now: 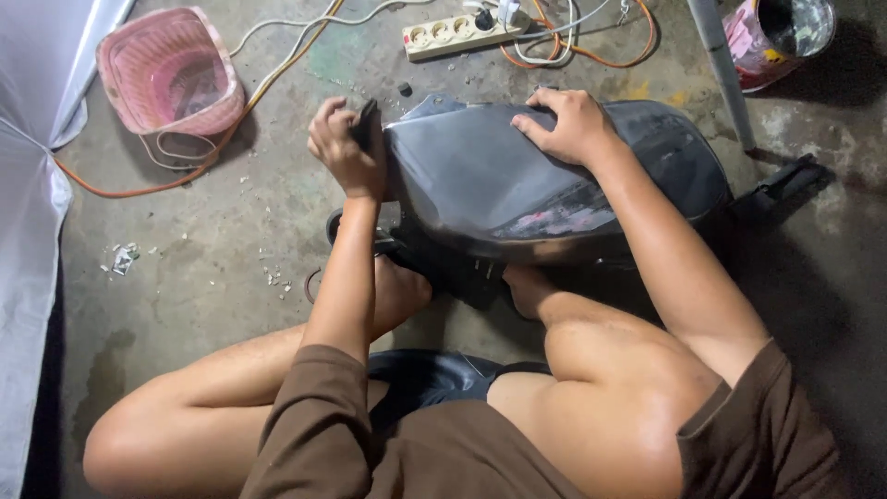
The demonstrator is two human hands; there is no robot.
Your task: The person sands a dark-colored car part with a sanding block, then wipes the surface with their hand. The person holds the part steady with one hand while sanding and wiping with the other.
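Dark grey motorcycle body panel (pixel 517 176) — glossy, curved, propped on the concrete floor (pixel 212 268) between the bare feet of a seated person. Pressed against its left end: left hand (pixel 346 148), grip closed around a small dark piece (pixel 366 120), seemingly sandpaper or an abrasive pad, though too small to tell for sure. Spread flat over the top of the panel: right hand (pixel 573 125), fingers open, gripping nothing, simply steadying the shell.

Judged from this: rubbing or sanding the panel's edge. Best done with short, even strokes following the curve, light pressure only, the steadying palm kept firm so the shell does not rock on the floor. Worth keeping the abrasive flat against the surface of the panel rather than on a fingertip — less risk of grooves.

Further out: a pink woven basket (pixel 171 72) to the upper left, well apart from the panel; a white power strip (pixel 453 33) beyond it, with orange and white cables (pixel 277 55) trailing across the floor; a paint tin (pixel 776 32) at the upper right beside a metal leg (pixel 721 65); white sheeting (pixel 28 212) along the left edge.
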